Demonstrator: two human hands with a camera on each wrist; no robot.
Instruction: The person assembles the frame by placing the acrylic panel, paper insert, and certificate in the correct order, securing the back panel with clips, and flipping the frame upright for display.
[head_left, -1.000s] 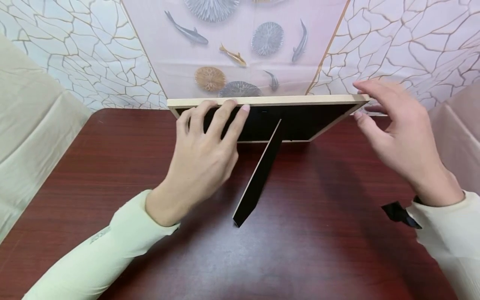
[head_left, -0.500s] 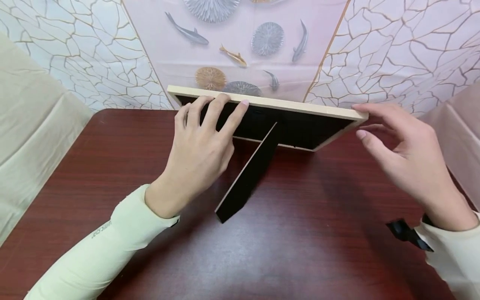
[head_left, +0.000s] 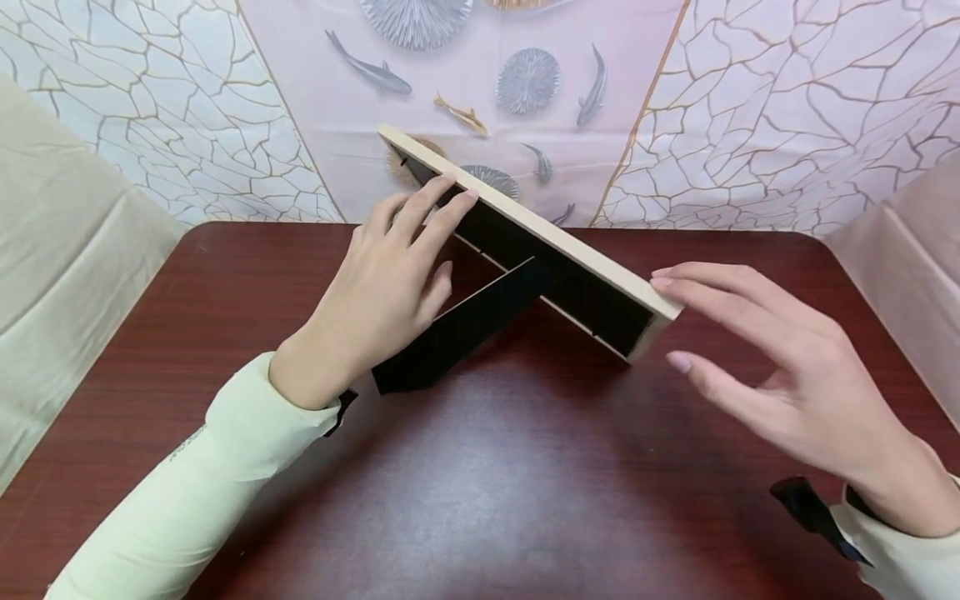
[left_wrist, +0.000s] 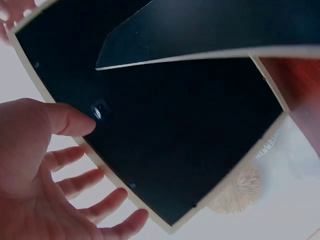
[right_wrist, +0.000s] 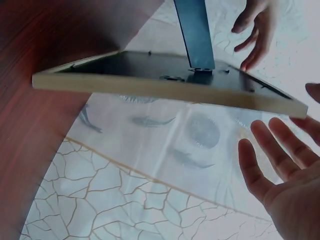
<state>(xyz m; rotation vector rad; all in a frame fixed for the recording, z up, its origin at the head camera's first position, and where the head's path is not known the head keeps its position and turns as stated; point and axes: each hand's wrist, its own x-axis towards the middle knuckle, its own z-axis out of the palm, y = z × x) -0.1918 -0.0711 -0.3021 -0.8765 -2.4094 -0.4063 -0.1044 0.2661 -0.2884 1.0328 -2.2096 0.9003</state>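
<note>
A picture frame [head_left: 558, 237] with a pale wooden rim stands on the table, its back turned to me and its right end angled nearer. From its black backing [left_wrist: 185, 125] a black easel leg [head_left: 468, 329] sticks out to the lower left. My left hand [head_left: 378, 279] rests its fingertips on the rim's upper edge, left of the middle; in the left wrist view its thumb overlaps the backing. My right hand [head_left: 780, 358] has its fingertips at the upper right corner, with the thumb spread away below. The front of the frame is hidden.
The dark red table [head_left: 525, 492] has a glossy surface. Behind it hangs a cloth [head_left: 495, 92] printed with fish and round shapes, flanked by a white cracked pattern [head_left: 757, 108]. Plain cloth walls [head_left: 60, 275] border both sides. Black ties [head_left: 813, 512] hang from the cuffs.
The frame has turned: its right end swung toward me, its left end away, and the easel leg swung left. My right hand moved nearer with that corner; my left stayed on the upper edge.
</note>
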